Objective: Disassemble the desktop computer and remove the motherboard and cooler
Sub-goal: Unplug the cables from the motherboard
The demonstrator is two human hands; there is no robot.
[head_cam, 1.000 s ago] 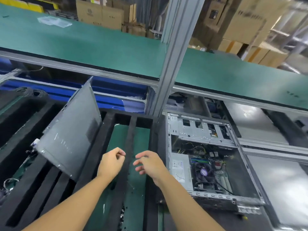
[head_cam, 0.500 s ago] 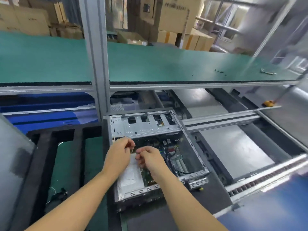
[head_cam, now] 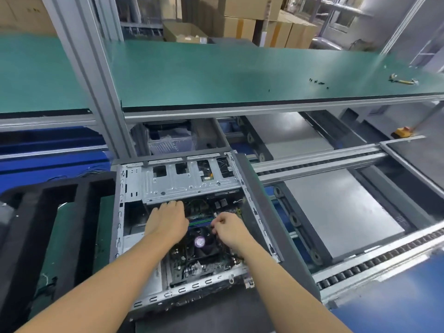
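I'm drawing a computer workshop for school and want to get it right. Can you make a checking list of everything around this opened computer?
Surface: dark pallet under the case, beside a roller conveyor.
Job's things: computer case open and lying on its side; motherboard and cooler not yet out.
Clutter: small black screws and a yellowish item on the green shelf.
Hands: left hand reaches in by the drive cage; right hand has its fingers curled beside the cooler, and what it holds is hidden.
Cables: thin wires inside the case.
Surroundings: black foam tray on the left; cardboard boxes behind.
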